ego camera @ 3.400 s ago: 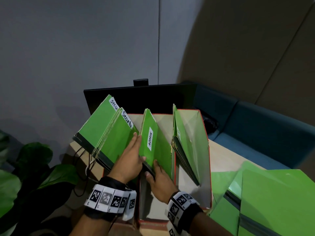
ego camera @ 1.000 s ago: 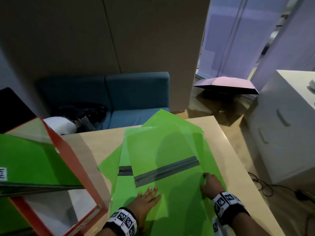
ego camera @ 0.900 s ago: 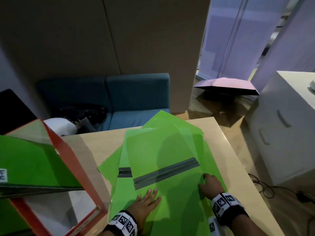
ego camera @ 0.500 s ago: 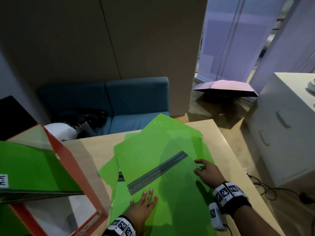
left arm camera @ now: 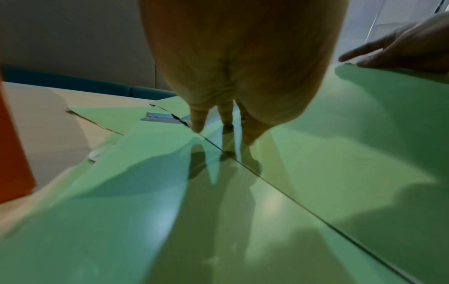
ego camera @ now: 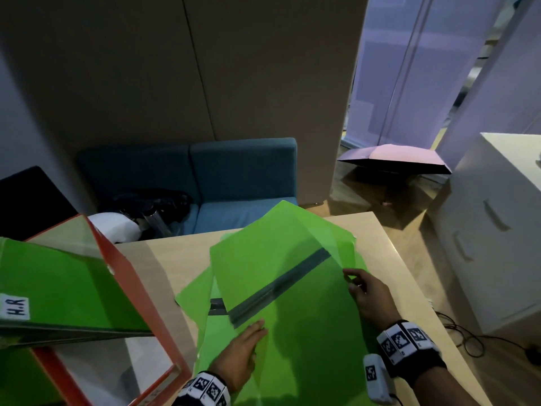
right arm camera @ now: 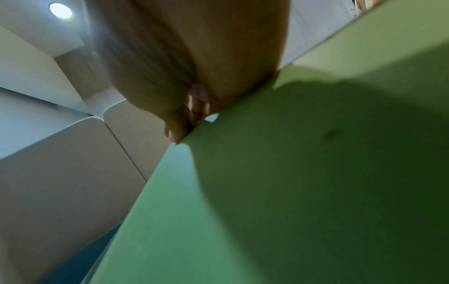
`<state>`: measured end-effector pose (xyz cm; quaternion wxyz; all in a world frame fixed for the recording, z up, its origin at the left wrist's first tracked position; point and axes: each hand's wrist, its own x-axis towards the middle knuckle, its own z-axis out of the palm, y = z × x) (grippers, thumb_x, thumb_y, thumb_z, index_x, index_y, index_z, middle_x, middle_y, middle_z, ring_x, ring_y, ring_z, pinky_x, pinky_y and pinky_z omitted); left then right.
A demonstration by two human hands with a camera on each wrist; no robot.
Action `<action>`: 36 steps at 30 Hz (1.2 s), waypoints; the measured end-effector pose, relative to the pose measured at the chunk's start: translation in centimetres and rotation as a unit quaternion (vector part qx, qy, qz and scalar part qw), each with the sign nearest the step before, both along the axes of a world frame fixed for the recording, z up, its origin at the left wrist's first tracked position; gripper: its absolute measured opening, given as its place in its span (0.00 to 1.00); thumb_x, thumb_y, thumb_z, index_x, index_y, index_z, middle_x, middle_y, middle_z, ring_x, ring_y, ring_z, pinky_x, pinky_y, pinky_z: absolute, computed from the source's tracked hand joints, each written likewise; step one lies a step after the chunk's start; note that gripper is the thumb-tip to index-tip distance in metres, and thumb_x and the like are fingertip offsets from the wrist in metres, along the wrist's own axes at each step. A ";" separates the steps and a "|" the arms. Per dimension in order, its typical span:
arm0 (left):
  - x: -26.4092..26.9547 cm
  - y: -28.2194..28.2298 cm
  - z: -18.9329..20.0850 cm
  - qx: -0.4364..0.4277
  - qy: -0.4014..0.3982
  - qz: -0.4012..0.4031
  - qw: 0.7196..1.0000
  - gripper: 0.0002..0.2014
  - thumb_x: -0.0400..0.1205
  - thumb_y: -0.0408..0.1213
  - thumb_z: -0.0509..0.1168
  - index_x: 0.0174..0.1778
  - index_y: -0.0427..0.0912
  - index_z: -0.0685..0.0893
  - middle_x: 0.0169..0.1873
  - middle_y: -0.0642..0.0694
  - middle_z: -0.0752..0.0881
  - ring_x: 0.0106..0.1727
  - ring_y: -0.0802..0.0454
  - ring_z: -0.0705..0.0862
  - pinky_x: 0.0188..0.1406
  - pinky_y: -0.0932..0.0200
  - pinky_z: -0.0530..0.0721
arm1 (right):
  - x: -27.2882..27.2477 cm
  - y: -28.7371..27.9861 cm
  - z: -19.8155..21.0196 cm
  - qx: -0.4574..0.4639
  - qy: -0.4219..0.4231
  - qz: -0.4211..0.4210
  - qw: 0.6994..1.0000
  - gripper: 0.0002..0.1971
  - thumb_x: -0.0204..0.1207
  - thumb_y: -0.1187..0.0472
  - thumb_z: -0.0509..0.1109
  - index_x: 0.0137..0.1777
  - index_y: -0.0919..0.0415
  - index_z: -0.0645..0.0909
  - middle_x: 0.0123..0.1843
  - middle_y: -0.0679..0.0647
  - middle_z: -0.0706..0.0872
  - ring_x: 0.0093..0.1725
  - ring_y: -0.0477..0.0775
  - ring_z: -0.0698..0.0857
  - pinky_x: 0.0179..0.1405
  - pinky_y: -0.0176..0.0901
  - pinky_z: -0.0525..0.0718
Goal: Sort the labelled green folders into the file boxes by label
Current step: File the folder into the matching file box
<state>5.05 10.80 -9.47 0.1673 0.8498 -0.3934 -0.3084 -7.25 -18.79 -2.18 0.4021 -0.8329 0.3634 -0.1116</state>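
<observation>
Several green folders lie fanned on the wooden table (ego camera: 172, 253). The top folder (ego camera: 263, 265) has a grey spine strip and is tilted, its right edge raised. My right hand (ego camera: 366, 294) pinches that raised edge; in the right wrist view the fingers (right arm camera: 184, 119) sit along the edge of the top folder (right arm camera: 291, 173). My left hand (ego camera: 243, 347) lies flat with straight fingers (left arm camera: 199, 123) on the folder beneath, next to the top folder (left arm camera: 340, 153). On the left is the red file box (ego camera: 140, 288), which holds a green folder (ego camera: 58, 288) labelled H.R (ego camera: 14, 307).
A blue sofa (ego camera: 243, 177) with a black bag (ego camera: 152, 203) stands behind the table. A white cabinet (ego camera: 497, 230) is at the right, with a pink umbrella (ego camera: 395, 156) and cables (ego camera: 468, 341) on the floor.
My head turned from the file box to the pile on the table. Within the last second my right hand slid up the top folder's right edge and lifted it, swinging the folder left. The left hand stayed flat.
</observation>
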 end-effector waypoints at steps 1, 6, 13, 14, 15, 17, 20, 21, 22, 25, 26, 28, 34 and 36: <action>0.2 0.0 0.1 0.006 -0.021 0.007 1.000 0.44 0.77 0.18 0.59 0.84 0.59 0.52 0.82 0.66 0.41 0.84 0.56 0.54 0.83 0.54 0.59 | 0.2 0.1 0.3 0.001 -0.025 -0.004 1.000 0.17 0.79 0.70 0.67 0.64 0.54 0.84 0.51 0.54 0.87 0.47 0.48 0.82 0.42 0.34 0.76; -0.3 0.5 -1.1 0.014 -0.040 0.026 0.999 0.54 0.73 0.17 0.63 0.83 0.60 0.40 0.81 0.62 0.32 0.80 0.54 0.66 0.71 0.55 0.78 | 1.2 -0.3 1.0 -0.002 -0.043 -0.035 0.998 0.15 0.80 0.68 0.66 0.64 0.57 0.83 0.60 0.55 0.87 0.56 0.55 0.85 0.58 0.44 0.80; -1.3 0.4 0.1 0.092 -0.024 -0.134 0.986 0.56 0.74 0.53 0.72 0.79 0.64 0.30 0.79 0.57 0.25 0.81 0.51 0.31 0.77 0.27 0.36 | 0.6 -1.0 -0.5 0.032 -0.011 -0.099 0.994 0.13 0.80 0.68 0.66 0.61 0.61 0.86 0.61 0.58 0.88 0.62 0.59 0.84 0.64 0.47 0.77; -1.5 0.2 0.6 0.094 -0.024 -0.163 0.982 0.58 0.72 0.60 0.72 0.77 0.64 0.26 0.78 0.55 0.24 0.79 0.51 0.27 0.73 0.27 0.30 | 0.5 -1.0 -0.9 0.034 -0.004 -0.112 0.993 0.13 0.80 0.69 0.65 0.61 0.62 0.86 0.61 0.59 0.87 0.60 0.60 0.84 0.62 0.47 0.78; -1.7 -0.1 0.9 0.083 -0.032 -0.174 0.981 0.58 0.72 0.62 0.71 0.76 0.66 0.24 0.79 0.54 0.24 0.79 0.51 0.26 0.71 0.28 0.26 | 0.5 -0.8 -1.2 0.035 0.000 -0.119 0.992 0.13 0.80 0.69 0.64 0.61 0.62 0.86 0.61 0.60 0.87 0.56 0.59 0.85 0.59 0.47 0.79; -2.1 -0.6 1.0 0.054 -0.077 -0.151 0.984 0.56 0.75 0.56 0.70 0.77 0.66 0.26 0.80 0.58 0.26 0.80 0.54 0.29 0.71 0.31 0.25 | 0.8 0.3 -1.9 0.043 0.006 -0.113 0.993 0.15 0.80 0.71 0.63 0.62 0.63 0.84 0.63 0.60 0.86 0.43 0.52 0.84 0.48 0.44 0.80; -2.0 -0.9 1.0 0.002 -0.150 -0.079 0.986 0.48 0.77 0.35 0.70 0.82 0.63 0.45 0.82 0.64 0.42 0.83 0.58 0.41 0.79 0.41 0.35 | 1.3 1.9 -2.8 0.041 0.055 -0.047 0.997 0.19 0.78 0.74 0.61 0.67 0.63 0.81 0.66 0.59 0.84 0.56 0.58 0.86 0.57 0.47 0.82; -1.7 -0.9 1.2 -0.020 -0.152 -0.056 0.987 0.43 0.77 0.30 0.69 0.81 0.64 0.54 0.82 0.65 0.51 0.83 0.59 0.49 0.82 0.46 0.40 | 1.2 2.1 -3.2 0.040 0.086 -0.016 0.995 0.22 0.77 0.76 0.60 0.68 0.62 0.79 0.67 0.59 0.83 0.59 0.60 0.85 0.57 0.48 0.82; -1.5 -0.9 1.6 -0.043 -0.148 -0.036 0.987 0.38 0.78 0.28 0.68 0.79 0.64 0.63 0.80 0.65 0.61 0.82 0.60 0.57 0.83 0.52 0.46 | 1.0 2.3 -3.5 0.038 0.124 0.017 0.991 0.25 0.75 0.78 0.58 0.69 0.61 0.78 0.67 0.60 0.82 0.60 0.62 0.84 0.56 0.48 0.82; 0.1 -1.0 3.9 -0.109 -0.170 -0.011 0.979 0.25 0.77 0.31 0.72 0.66 0.61 0.82 0.65 0.64 0.83 0.68 0.64 0.78 0.77 0.62 0.67 | -0.4 2.4 -4.5 0.003 0.231 0.094 0.968 0.30 0.75 0.79 0.57 0.73 0.55 0.73 0.71 0.62 0.71 0.68 0.63 0.77 0.66 0.47 0.78; 0.8 -1.1 4.7 -0.135 -0.185 -0.009 0.973 0.22 0.74 0.31 0.74 0.61 0.60 0.86 0.59 0.63 0.86 0.61 0.64 0.82 0.73 0.59 0.74 | -1.0 2.5 -4.8 -0.010 0.247 0.103 0.964 0.31 0.75 0.78 0.59 0.75 0.52 0.71 0.74 0.61 0.67 0.71 0.62 0.74 0.69 0.47 0.76; 2.3 -1.1 6.1 -0.191 -0.214 -0.007 0.958 0.21 0.68 0.27 0.78 0.51 0.56 0.89 0.49 0.62 0.90 0.51 0.63 0.87 0.62 0.50 0.84 | -2.1 2.6 -5.3 -0.054 0.238 0.134 0.960 0.35 0.73 0.77 0.64 0.78 0.48 0.68 0.81 0.56 0.59 0.77 0.59 0.67 0.75 0.46 0.71; 5.1 -1.9 9.5 -0.326 -0.359 0.008 0.875 0.14 0.66 0.31 0.75 0.42 0.54 0.87 0.40 0.58 0.89 0.51 0.56 0.83 0.61 0.55 0.77 | -1.6 3.2 -3.2 -0.055 0.087 0.174 0.979 0.21 0.77 0.70 0.66 0.60 0.43 0.81 0.64 0.47 0.82 0.63 0.49 0.80 0.65 0.41 0.74; 5.2 -2.2 9.8 -0.349 -0.379 0.066 0.855 0.12 0.74 0.40 0.67 0.52 0.54 0.83 0.53 0.53 0.88 0.62 0.50 0.79 0.70 0.47 0.71 | -0.7 3.7 -2.0 -0.037 0.070 0.186 0.979 0.18 0.79 0.69 0.63 0.53 0.40 0.80 0.49 0.47 0.88 0.47 0.48 0.85 0.49 0.44 0.80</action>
